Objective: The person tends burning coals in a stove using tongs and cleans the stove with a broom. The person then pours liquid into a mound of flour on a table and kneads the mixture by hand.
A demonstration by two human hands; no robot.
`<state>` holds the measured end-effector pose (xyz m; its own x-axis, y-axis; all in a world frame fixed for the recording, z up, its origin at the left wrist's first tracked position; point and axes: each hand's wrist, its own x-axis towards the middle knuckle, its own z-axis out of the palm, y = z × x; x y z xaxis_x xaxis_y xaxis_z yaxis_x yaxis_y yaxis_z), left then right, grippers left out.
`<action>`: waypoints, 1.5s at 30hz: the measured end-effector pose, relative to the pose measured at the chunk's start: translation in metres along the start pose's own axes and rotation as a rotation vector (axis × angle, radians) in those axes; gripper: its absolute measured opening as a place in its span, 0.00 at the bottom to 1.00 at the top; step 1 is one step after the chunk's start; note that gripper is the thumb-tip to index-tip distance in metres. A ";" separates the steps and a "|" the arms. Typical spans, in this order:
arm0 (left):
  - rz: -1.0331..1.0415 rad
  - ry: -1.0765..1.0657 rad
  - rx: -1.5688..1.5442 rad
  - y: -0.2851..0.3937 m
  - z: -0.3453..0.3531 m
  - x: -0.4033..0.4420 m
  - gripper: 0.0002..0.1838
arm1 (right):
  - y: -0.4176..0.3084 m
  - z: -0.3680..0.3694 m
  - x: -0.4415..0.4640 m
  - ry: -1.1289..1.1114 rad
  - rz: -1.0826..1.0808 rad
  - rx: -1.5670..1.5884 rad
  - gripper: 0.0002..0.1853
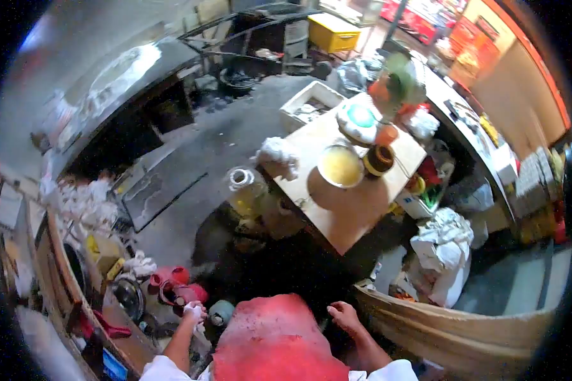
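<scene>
My left hand (194,312) is low on the left, its fingers closed round something white and crumpled, perhaps a cloth or bag. Right beside it are red shoes (178,287) and a small grey-green rounded object (221,312). On the other side of my red apron (276,336), my right hand (343,315) hangs with curled fingers and no object visible in it. Ahead stands a wooden table (346,232). It bears a bowl of yellow contents (340,166), a dark brown jar (379,160) and a round container with a turquoise top (360,117).
A large clear bottle (243,187) stands left of the table. Behind it is a white foam box (292,105). A curved wooden panel (451,327) and a white sack (443,247) are on the right. Clutter and a wooden frame (63,267) line the left.
</scene>
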<state>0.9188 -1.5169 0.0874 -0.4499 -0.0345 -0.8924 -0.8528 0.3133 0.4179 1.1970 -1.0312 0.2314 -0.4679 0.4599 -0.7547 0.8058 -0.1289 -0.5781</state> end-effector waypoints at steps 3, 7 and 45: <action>-0.049 -0.085 -0.155 -0.019 -0.007 -0.038 0.10 | -0.009 0.012 0.046 -0.067 -0.157 -0.306 0.20; -0.126 -0.162 -0.199 -0.058 -0.026 -0.036 0.11 | -0.061 0.031 0.070 -0.055 -0.259 -0.326 0.21; -0.214 -0.084 -0.214 0.080 0.057 -0.048 0.18 | -0.220 -0.150 0.280 0.207 -0.090 0.656 0.29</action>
<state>0.8874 -1.4362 0.1541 -0.2387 0.0036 -0.9711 -0.9661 0.1001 0.2378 0.9426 -0.7425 0.1935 -0.3910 0.6432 -0.6583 0.3508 -0.5572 -0.7527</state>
